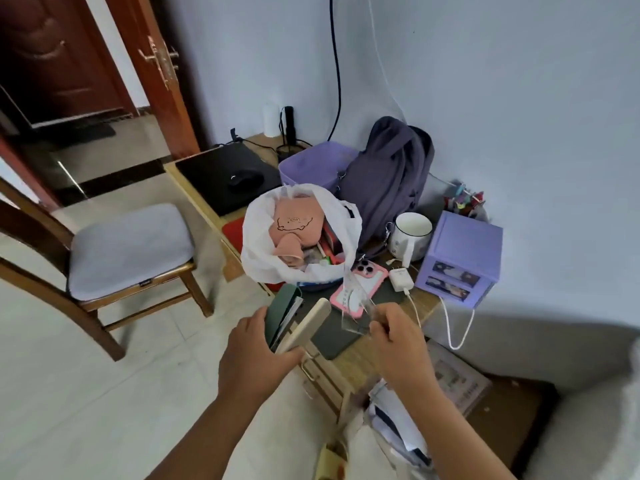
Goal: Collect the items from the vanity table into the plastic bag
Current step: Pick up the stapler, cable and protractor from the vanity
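- My left hand [254, 355] grips a green notebook [281, 315] and a cream case [304, 325] together, held over the near edge of the table [360, 355].
- My right hand [398, 336] pinches a clear plastic ruler [356, 306], lifted above the pink phone [360, 287].
- The white plastic bag [298, 237] stands open on the table beyond my hands, with a pink cloth [294, 228] inside.
- Right of the bag sit a mug [410, 235], a white charger [401, 279] and a purple drawer box [460, 258].
- A grey backpack [388, 181] leans behind the bag.
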